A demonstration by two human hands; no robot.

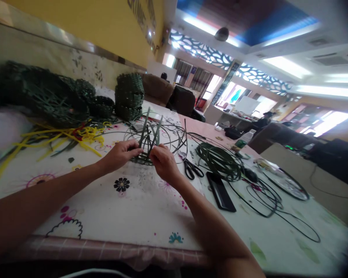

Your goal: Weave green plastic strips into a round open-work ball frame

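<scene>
A partly woven basket (146,146) of dark green strips stands on the flowered tablecloth in front of me, with several strips sticking up from it. My left hand (124,153) grips its near left edge, thumb and fingers pinched on a strip. At the near right side, my right hand (164,160) is closed with the fingertips on the weave. Loose thin strips curve out behind and to the right of the basket. Black-handled scissors (193,170) lie just right of my right hand.
Finished dark green woven baskets (129,94) stand at the back left, near yellow strips (88,137). To the right lie a coil of green strip (220,160), a phone (220,192) and a bottle (245,139). People sit in the far background.
</scene>
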